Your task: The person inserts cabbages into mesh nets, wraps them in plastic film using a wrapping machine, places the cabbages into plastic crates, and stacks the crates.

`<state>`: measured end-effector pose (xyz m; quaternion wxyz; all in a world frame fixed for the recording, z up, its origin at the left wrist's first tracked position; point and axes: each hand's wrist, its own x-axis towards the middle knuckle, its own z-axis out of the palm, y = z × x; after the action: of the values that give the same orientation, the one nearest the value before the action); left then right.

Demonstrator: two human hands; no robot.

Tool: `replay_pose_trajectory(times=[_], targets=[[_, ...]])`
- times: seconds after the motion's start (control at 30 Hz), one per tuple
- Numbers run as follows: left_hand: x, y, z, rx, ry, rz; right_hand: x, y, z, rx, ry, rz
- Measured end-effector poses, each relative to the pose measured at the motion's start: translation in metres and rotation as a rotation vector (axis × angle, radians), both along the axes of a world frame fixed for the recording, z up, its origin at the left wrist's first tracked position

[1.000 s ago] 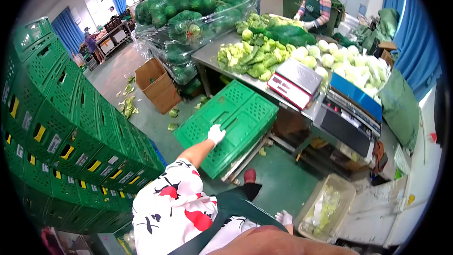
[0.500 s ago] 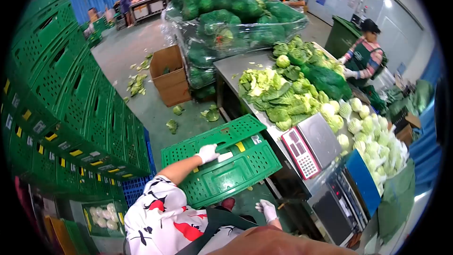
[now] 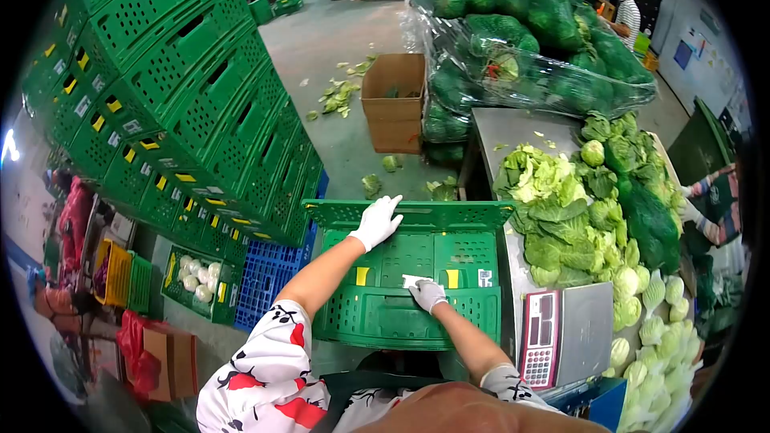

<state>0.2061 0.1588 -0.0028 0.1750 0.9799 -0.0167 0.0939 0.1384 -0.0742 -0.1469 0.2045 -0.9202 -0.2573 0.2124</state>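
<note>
A green folding crate (image 3: 409, 318) lies in front of me, its far wall upright and its near panel lower. My left hand (image 3: 377, 224), in a white glove, rests against the far wall near its top edge, fingers stretched out. My right hand (image 3: 427, 294), gloved too, is closed on the upper edge of the near panel, beside a small white label (image 3: 412, 281). Yellow tags show on the crate's inner side. To the right, a digital scale (image 3: 539, 337) sits on a metal table (image 3: 525, 116).
Tall stacks of green crates (image 3: 192, 72) rise at left on a blue pallet (image 3: 269, 277). Loose leaves and cabbages (image 3: 561, 232) cover the table; netted cabbages (image 3: 529, 0) are piled beyond. A cardboard box (image 3: 393, 104) stands on the floor. A co-worker's sleeve (image 3: 714, 184) shows at right.
My right hand has come up from beside the table onto the near panel. The crate is now squared in front of me with its far wall raised. My view has turned left.
</note>
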Motion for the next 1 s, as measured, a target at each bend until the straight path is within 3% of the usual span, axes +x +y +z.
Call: replay_pose_trajectory(times=[0.03, 0.13, 0.23, 0.3, 0.37, 0.4, 0.43, 0.5, 0.57, 0.7, 0.83, 0.9, 1.0], targets=[[-0.006, -0.002, 0.007, -0.05, 0.071, 0.008, 0.005, -0.001, 0.002, -0.053, 0.062, 0.062], [-0.023, -0.002, -0.004, -0.142, -0.048, -0.003, 0.015, 0.004, 0.026, 0.033, 0.128, 0.173], [-0.051, -0.011, -0.003, -0.124, -0.059, 0.018, -0.003, -0.01, 0.088, 0.169, 0.228, 0.431], [-0.073, -0.014, -0.01, -0.114, -0.03, -0.01, -0.018, -0.027, 0.121, 0.17, 0.58, 0.684], [-0.102, -0.017, -0.033, -0.061, 0.076, -0.137, -0.035, -0.044, 0.131, 0.053, 1.086, 0.712], [-0.121, -0.022, -0.039, -0.085, 0.21, -0.209, -0.035, -0.048, 0.116, 0.014, 1.06, 0.757], [-0.14, -0.028, -0.045, -0.112, 0.341, -0.278, -0.023, -0.049, 0.106, 0.007, 0.866, 0.737], [-0.18, -0.034, -0.084, 0.022, 0.57, -0.47, 0.002, -0.056, 0.086, -0.008, 0.487, 0.698], [-0.21, -0.038, -0.11, 0.336, 0.724, -0.689, 0.013, -0.06, 0.06, -0.135, 0.297, 0.623], [-0.233, -0.034, -0.127, 0.454, 0.673, -0.73, -0.004, -0.069, 0.032, -0.323, -0.067, 0.915], [-0.234, -0.029, -0.124, 0.478, 0.592, -0.733, -0.024, -0.069, 0.022, -0.321, -0.398, 1.002], [-0.23, -0.03, -0.124, 0.472, 0.431, -0.771, -0.025, -0.065, 0.022, -0.325, -0.358, 0.999], [-0.22, -0.036, -0.133, 0.39, 0.395, -0.774, -0.022, -0.053, 0.019, -0.355, -0.347, 1.055]])
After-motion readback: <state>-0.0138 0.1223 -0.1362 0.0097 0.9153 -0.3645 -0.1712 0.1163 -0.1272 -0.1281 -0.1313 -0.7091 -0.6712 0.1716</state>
